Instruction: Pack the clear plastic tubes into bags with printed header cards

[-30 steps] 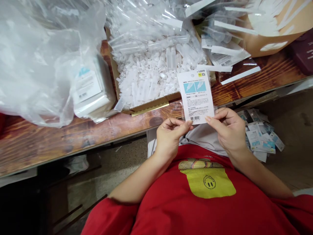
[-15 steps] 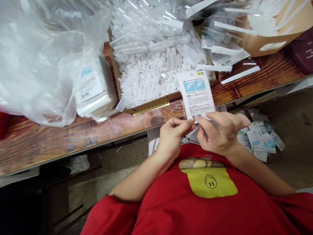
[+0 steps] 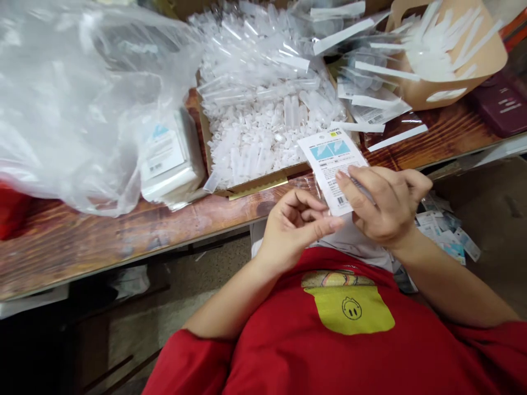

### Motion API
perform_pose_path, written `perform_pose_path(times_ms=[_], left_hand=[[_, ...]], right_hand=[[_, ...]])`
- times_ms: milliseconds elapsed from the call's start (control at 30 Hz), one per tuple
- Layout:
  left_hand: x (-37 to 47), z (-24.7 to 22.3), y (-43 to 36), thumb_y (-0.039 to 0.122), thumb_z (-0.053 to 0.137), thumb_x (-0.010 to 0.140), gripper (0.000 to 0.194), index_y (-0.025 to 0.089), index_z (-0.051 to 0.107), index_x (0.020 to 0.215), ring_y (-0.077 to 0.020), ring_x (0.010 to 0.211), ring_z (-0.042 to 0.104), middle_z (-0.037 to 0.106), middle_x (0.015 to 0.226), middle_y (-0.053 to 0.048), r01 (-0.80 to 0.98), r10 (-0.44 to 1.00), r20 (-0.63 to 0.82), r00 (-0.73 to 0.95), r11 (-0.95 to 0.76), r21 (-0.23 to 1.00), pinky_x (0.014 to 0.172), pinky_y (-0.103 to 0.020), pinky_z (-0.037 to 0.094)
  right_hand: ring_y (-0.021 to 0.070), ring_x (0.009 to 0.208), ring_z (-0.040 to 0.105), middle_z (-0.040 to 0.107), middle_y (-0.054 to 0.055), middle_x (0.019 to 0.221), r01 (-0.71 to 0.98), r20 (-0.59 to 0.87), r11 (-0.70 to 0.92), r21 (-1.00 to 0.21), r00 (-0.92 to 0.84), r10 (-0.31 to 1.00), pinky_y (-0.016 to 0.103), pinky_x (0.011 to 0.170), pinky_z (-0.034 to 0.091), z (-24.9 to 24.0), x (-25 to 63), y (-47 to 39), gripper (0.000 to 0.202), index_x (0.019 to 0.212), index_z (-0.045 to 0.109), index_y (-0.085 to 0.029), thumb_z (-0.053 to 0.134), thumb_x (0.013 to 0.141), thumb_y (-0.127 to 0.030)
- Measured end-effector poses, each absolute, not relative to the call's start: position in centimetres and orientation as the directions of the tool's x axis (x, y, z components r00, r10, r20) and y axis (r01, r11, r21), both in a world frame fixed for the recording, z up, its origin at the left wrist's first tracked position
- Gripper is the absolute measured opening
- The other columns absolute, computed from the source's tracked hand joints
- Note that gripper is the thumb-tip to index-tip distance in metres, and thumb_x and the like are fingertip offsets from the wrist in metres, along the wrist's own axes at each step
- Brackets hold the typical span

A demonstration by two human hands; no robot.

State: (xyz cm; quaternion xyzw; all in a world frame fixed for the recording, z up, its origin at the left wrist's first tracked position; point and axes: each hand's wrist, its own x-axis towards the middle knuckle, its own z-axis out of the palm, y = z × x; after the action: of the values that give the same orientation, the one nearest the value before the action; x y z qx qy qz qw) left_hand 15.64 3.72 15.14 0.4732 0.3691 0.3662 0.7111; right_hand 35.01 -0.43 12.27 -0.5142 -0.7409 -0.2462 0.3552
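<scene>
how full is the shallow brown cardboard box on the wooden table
Full: translucent white plastic pieces heap across the shallow brown cardboard box, hiding its bottom.

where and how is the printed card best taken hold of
Probably pinch the printed card by its side edges near the barcode end, coming from the person's side, thumb above and fingers beneath. It is thin and flat, with that end towards the person, while its far end points towards the cardboard tray of clear plastic pieces.
</scene>
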Motion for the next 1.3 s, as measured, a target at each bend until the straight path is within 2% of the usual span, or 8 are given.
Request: perform_pose_path(times_ms=[67, 167, 300, 500, 800, 1000, 1100, 1300], left_hand=[[15.0, 17.0, 5.0, 0.037, 0.100, 0.056, 0.053, 0.023, 0.067, 0.095, -0.0151, 0.073, 0.066, 0.069, 0.087, -0.001, -0.040, 0.857, 0.251, 0.450, -0.261, 0.964, 0.059, -0.027, 0.056], [15.0, 20.5, 7.8, 0.044, 0.094, 0.067, 0.049, 0.024, 0.072, 0.106, -0.0257, 0.102, 0.063, 0.068, 0.103, -0.007, 0.235, 0.505, 0.711, 0.490, -0.862, 0.449, 0.093, -0.043, 0.053], [16.8, 24.9, 10.7, 0.044, 0.088, 0.074, 0.029, 0.021, 0.072, 0.084, -0.0219, 0.084, 0.065, 0.069, 0.081, -0.003, 0.274, 0.499, 0.371, 0.783, -0.813, 0.514, 0.091, -0.040, 0.050], [19.9, 27.5, 10.7, 0.019, 0.093, 0.060, 0.020, 0.017, 0.073, 0.066, -0.0110, 0.056, 0.054, 0.059, 0.057, 0.006, 0.435, 0.508, -0.101, 0.856, -0.599, 0.673, 0.058, -0.024, 0.038], [21.7, 27.6, 10.2, 0.023, 0.090, 0.060, 0.016, 0.018, 0.078, 0.067, -0.0149, 0.059, 0.060, 0.066, 0.060, 0.002, 0.391, 0.466, -0.156, 0.871, -0.464, 0.795, 0.059, -0.026, 0.044], [23.3, 27.7, 11.8, 0.035, 0.085, 0.071, 0.018, 0.021, 0.081, 0.082, -0.0230, 0.093, 0.072, 0.079, 0.091, -0.004, 0.406, -0.101, -0.417, 0.903, -0.120, 0.906, 0.080, -0.028, 0.056], [24.8, 26.4, 11.8, 0.034, 0.089, 0.066, 0.020, 0.019, 0.076, 0.071, -0.0219, 0.076, 0.071, 0.075, 0.075, -0.004, 0.540, -0.345, -0.517, 0.783, -0.033, 0.841, 0.070, -0.029, 0.057], [27.2, 25.0, 11.8, 0.016, 0.090, 0.060, 0.022, 0.014, 0.072, 0.071, -0.0136, 0.061, 0.065, 0.072, 0.068, -0.002, 0.406, -0.097, -0.404, 0.910, 0.008, 0.914, 0.062, -0.025, 0.055]], right_hand=[[0.0270, 0.104, 0.072, 0.077, 0.011, 0.117, 0.923, 0.813, 0.386, 0.012, -0.233, 0.534, 0.044, 0.089, 0.049, 13.9, 35.5, -0.4, 0.043, 0.136, 0.066, -0.020, 0.066, 0.093, -0.020], [0.0259, 0.102, 0.072, 0.077, 0.010, 0.114, 0.808, 0.798, 0.494, -0.320, -0.052, 0.601, 0.042, 0.089, 0.057, 16.3, 35.8, -0.9, 0.042, 0.131, 0.069, -0.023, 0.068, 0.090, -0.013], [0.0220, 0.097, 0.074, 0.077, 0.002, 0.108, 0.472, 0.524, 0.394, -0.788, 0.180, 0.832, 0.037, 0.085, 0.062, 18.4, 36.0, -2.2, 0.031, 0.118, 0.072, -0.029, 0.078, 0.088, -0.023], [0.0199, 0.090, 0.076, 0.078, -0.001, 0.112, 0.260, 0.227, 0.198, -0.945, 0.087, 0.970, 0.031, 0.077, 0.064, 21.1, 37.5, -3.7, 0.039, 0.118, 0.070, -0.032, 0.083, 0.081, -0.027], [0.0156, 0.083, 0.073, 0.079, 0.001, 0.092, 0.612, 0.478, 0.350, -0.709, 0.052, 0.877, 0.029, 0.077, 0.058, 23.6, 38.6, -4.0, 0.010, 0.098, 0.078, -0.024, 0.068, 0.095, -0.024], [0.0177, 0.105, 0.069, 0.079, 0.001, 0.109, 0.682, 0.642, 0.702, -0.206, -0.448, 0.623, 0.036, 0.088, 0.052, 24.2, 39.4, -6.6, 0.022, 0.119, 0.074, -0.027, 0.067, 0.098, -0.025], [0.0164, 0.120, 0.062, 0.076, -0.003, 0.125, 0.732, 0.646, 0.676, 0.088, -0.558, 0.521, 0.036, 0.099, 0.047, 23.6, 38.9, -8.6, 0.022, 0.120, 0.075, -0.032, 0.065, 0.100, -0.029], [0.0304, 0.140, 0.045, 0.032, -0.004, 0.170, 0.922, 0.617, 0.381, 0.066, -0.337, 0.711, 0.051, 0.114, 0.038, 22.3, 39.8, -11.4, 0.048, 0.135, 0.066, -0.033, 0.065, 0.094, -0.059]])
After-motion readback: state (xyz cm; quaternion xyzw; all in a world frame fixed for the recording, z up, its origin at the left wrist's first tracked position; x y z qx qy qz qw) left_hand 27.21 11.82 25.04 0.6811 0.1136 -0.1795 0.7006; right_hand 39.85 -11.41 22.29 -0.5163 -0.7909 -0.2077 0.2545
